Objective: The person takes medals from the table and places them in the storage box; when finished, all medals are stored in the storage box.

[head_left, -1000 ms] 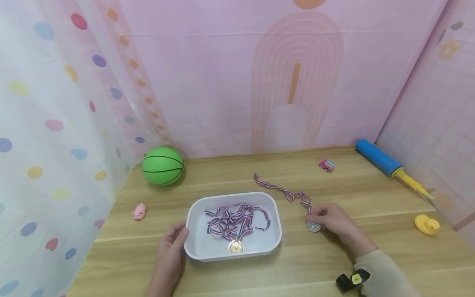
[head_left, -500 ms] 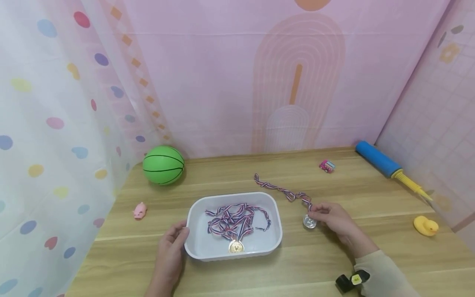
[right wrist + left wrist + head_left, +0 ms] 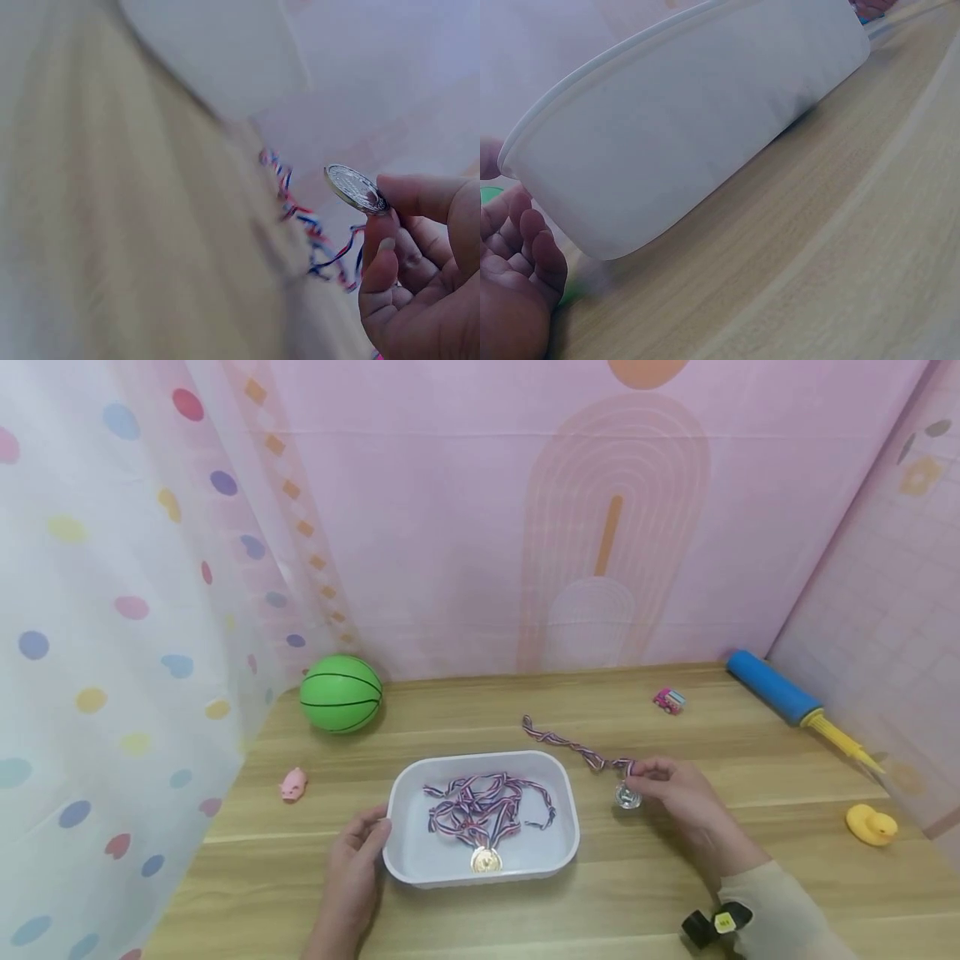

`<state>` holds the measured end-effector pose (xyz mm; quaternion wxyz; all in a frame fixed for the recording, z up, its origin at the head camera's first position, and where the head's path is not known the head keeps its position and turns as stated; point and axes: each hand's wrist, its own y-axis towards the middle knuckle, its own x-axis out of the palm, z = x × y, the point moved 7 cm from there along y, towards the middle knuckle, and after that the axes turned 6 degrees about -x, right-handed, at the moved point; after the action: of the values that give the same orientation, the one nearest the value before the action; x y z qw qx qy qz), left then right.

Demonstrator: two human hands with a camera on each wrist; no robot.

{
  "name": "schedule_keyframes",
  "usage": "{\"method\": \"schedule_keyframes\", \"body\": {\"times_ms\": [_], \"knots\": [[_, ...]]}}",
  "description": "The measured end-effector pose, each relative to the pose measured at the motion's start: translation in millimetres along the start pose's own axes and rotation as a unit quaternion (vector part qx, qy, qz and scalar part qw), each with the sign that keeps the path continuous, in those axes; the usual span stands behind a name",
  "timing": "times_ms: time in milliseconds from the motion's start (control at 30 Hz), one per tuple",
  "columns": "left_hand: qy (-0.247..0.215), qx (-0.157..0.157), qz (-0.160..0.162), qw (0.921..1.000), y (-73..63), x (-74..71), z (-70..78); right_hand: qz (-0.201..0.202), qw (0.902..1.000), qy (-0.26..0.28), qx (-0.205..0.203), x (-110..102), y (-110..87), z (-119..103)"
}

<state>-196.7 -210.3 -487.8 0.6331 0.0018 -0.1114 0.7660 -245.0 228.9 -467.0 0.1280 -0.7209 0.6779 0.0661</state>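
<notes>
A white plastic tray (image 3: 480, 878) sits on the wooden table. In it lie a gold medal (image 3: 486, 860) and a tangle of red, white and blue ribbon (image 3: 474, 810). My left hand (image 3: 354, 868) holds the tray's left end, thumb at the rim and fingers outside; the left wrist view shows these fingers (image 3: 536, 240) bent beside the wall. To the right of the tray, my right hand (image 3: 678, 793) pinches a silver medal (image 3: 354, 187) by its edge between thumb and finger. Its striped ribbon (image 3: 573, 746) trails away to the back left along the table.
A green ball (image 3: 341, 693) and a pink toy pig (image 3: 293, 785) are on the left. At the right are a pink toy car (image 3: 669, 700), a blue pump with a yellow nozzle (image 3: 780, 689) and a yellow rubber duck (image 3: 872, 825). Patterned curtains (image 3: 450, 527) surround the table.
My right hand has brought the silver medal slightly up and away from me, and the medal looks lifted and tilted now. The left hand has stayed on the tray. The view has shifted slightly.
</notes>
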Motion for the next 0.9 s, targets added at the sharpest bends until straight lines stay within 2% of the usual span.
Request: {"method": "schedule_keyframes", "body": {"times_ms": [167, 433, 667, 900], "knots": [[0.0, -0.002, 0.003, 1.0, -1.5, 0.1, -0.3, -0.004, 0.9975, -0.058, -0.041, -1.8, 1.0, -32.1], [0.009, -0.003, 0.004, 0.9999, -0.9, -0.2, 0.7, -0.003, 0.997, -0.008, -0.076, -4.9, 3.8, -79.2], [0.006, 0.001, 0.005, 1.0, 0.8, -1.5, -1.0, 0.015, 0.9937, -0.01, -0.111, -8.6, 12.2, -121.3], [0.005, 0.004, 0.003, 1.0, 0.8, -0.2, -0.5, 0.035, 0.9896, 0.013, -0.139, -14.0, 9.5, -158.6]]}}
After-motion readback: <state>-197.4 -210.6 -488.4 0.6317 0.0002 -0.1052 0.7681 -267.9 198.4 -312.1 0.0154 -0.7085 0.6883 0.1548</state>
